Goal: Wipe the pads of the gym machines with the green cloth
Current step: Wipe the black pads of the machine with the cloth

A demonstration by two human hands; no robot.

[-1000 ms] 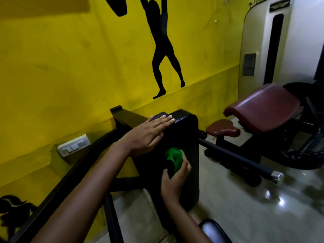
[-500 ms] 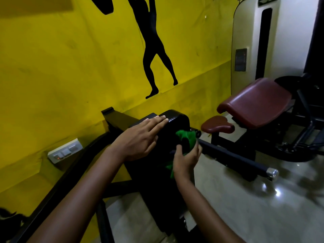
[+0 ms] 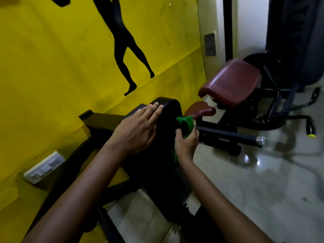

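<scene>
The right hand (image 3: 186,146) has its fingers (image 3: 178,133) curled round the green cloth (image 3: 187,122), holding it against the right edge of the black pad (image 3: 168,120). The cloth sits near the top now (a second ago it was lower down the pad). The left hand (image 3: 135,131) stays flat on the pad's top, fingers straight. Behind are a dark red seat (image 3: 231,83) and a yellow wall (image 3: 52,67)

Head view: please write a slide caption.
Right hand wipes the black pad with the green cloth; left hand steadies it.
</scene>
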